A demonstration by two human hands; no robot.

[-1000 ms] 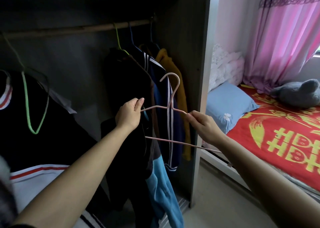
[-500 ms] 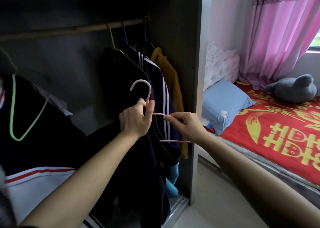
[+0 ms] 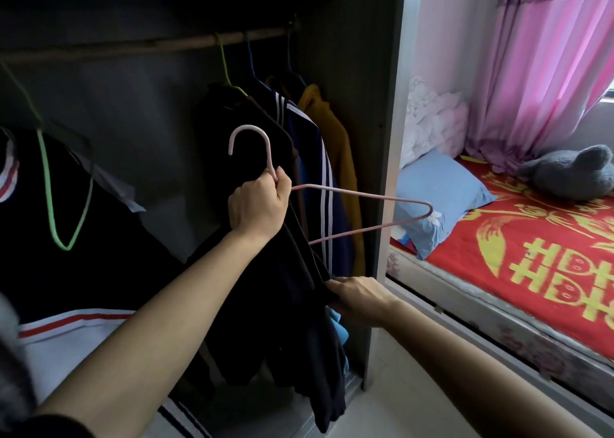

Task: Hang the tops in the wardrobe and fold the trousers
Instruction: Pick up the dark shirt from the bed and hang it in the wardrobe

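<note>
My left hand [image 3: 257,206] grips a pink wire hanger [image 3: 362,198] at its neck, hook up, in front of the open wardrobe. A black top [image 3: 292,321] hangs down from that hand, with part of the hanger inside it. The hanger's right arm sticks out bare toward the bed. My right hand [image 3: 357,294] pinches the black top's edge lower down. Above runs the wooden rail [image 3: 149,46].
On the rail hang a black garment on a green hanger [image 3: 227,72], a navy striped jacket [image 3: 312,172] and a mustard top [image 3: 339,158]. A black, white and red garment [image 3: 66,304] with a green hanger [image 3: 63,211] is at left. The bed [image 3: 531,265] lies right.
My right hand let go of the hanger and dropped to the black top's edge. The hanger's right arm now sticks out bare. My left hand kept its grip at the neck.
</note>
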